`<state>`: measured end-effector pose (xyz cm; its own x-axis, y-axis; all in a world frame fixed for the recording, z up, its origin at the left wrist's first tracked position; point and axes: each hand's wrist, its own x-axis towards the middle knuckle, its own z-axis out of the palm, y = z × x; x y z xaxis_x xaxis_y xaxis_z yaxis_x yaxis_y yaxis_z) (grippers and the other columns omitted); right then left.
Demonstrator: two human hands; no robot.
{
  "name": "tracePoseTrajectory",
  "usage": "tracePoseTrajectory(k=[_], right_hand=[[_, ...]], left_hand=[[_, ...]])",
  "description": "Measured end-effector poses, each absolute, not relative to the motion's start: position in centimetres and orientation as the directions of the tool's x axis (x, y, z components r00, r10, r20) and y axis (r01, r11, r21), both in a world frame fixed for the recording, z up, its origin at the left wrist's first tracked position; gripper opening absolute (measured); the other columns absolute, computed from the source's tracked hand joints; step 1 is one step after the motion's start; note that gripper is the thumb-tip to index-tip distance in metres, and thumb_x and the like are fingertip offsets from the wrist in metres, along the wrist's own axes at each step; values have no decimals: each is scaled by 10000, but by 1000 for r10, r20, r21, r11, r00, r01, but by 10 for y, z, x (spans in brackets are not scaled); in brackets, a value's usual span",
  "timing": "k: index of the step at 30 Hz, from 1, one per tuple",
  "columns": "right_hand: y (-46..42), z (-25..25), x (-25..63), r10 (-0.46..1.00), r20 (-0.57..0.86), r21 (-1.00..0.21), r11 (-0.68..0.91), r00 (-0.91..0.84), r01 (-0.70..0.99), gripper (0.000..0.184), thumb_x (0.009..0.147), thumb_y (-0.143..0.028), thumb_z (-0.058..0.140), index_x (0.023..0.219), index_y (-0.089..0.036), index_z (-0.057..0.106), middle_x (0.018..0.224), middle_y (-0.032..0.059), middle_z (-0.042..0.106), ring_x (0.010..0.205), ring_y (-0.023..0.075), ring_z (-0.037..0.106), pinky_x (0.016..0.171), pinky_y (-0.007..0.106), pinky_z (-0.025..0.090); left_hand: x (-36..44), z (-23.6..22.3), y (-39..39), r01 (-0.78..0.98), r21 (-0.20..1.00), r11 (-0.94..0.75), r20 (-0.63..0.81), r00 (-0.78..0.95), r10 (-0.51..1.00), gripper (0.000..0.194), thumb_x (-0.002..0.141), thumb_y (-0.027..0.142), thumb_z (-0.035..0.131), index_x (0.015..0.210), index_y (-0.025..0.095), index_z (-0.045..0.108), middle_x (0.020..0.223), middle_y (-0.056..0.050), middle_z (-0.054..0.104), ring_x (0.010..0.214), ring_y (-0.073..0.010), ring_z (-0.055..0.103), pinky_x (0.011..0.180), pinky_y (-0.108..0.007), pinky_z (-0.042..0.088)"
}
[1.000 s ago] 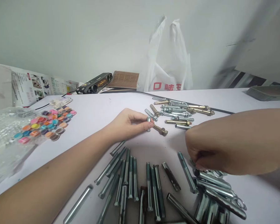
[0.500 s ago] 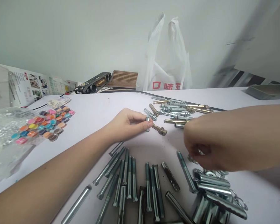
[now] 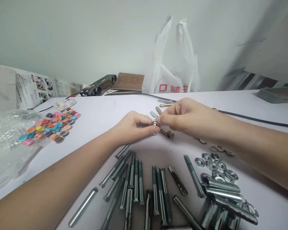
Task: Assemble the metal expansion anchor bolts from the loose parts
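A small silver bolt [image 3: 154,124] stands upright above a white tabletop [image 3: 105,110], pinched between the thumb and fingers of the left hand [image 3: 134,127], as the right hand's [image 3: 187,115] closed fingertips grip a metal ring [image 3: 154,120] at its top. A brass-colored bolt [image 3: 167,132] lies just beyond the fingertips. Nearer the camera, long bolts [image 3: 136,180] fan out left of loose nuts [image 3: 211,165] and metal sleeves [image 3: 223,194]; colorful discs [image 3: 55,124] lie at far left, and a white plastic bag [image 3: 174,68] stands behind.
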<state>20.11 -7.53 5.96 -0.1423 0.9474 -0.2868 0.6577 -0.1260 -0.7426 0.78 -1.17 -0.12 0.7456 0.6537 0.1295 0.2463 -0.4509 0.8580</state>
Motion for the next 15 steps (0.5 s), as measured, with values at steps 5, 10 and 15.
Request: tracePoseTrajectory(k=[5,10,15], right_hand=[[-73,59,202,948,-282,-754,-124,-148,645,344,793,-401,608,608,-158,450,503,-23,387,417,56,277,421,251,173],[-73,56,204,948,-270,-765,-106,-168,636,311,797,-388,598,624,-156,486,515,-25,378,418,53,275,416,247,169],[-75,61,204,944,-281,-775,-116,-175,622,296,824,-360,581,634,-159,478,516,-25,378,422,56,262,408,246,190]], left_hand=[[7,-2,-10,251,837,-486,141,759,635,356,831,429,670,844,84,756,857,-74,714,785,-147,621,724,-240,485],[7,-2,-10,255,835,-488,140,759,636,356,829,431,671,819,85,752,861,-73,716,785,-145,624,720,-233,487],[8,-1,-12,234,874,-426,124,740,661,340,803,422,703,843,91,770,852,-74,720,831,-166,637,754,-242,495]])
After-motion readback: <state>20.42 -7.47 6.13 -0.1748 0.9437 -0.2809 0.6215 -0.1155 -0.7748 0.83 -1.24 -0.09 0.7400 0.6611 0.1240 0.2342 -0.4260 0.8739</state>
